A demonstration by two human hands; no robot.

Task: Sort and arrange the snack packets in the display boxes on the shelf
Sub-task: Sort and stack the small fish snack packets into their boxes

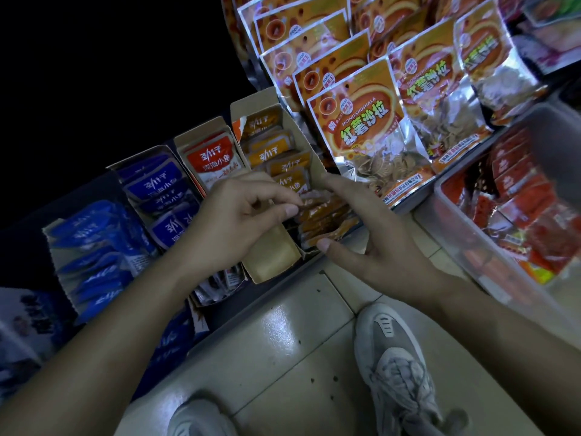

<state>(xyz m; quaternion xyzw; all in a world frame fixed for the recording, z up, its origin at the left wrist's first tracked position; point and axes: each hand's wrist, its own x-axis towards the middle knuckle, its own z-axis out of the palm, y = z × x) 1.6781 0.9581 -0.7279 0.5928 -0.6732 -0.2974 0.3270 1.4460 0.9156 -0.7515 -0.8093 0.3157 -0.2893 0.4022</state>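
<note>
Several cardboard display boxes stand side by side on a low shelf. The orange-packet box [301, 133] holds a row of small orange snack packets [276, 154]. My left hand [242, 221] reaches into its near end, thumb and fingertips pinching the orange packets [314, 204] there. My right hand [374, 243] spans the same box's right wall, index finger on the wall's top edge and thumb at the torn front corner. To the left sit a red-and-white packet box [210, 158] and two boxes of blue packets [157, 187], [94, 247].
Large orange foil bags [364, 127] hang in rows right behind the boxes. A clear plastic bin [490, 247] of red packets stands at the right. My two grey shoes [396, 363] are on the tiled floor below the shelf edge. The far left is dark.
</note>
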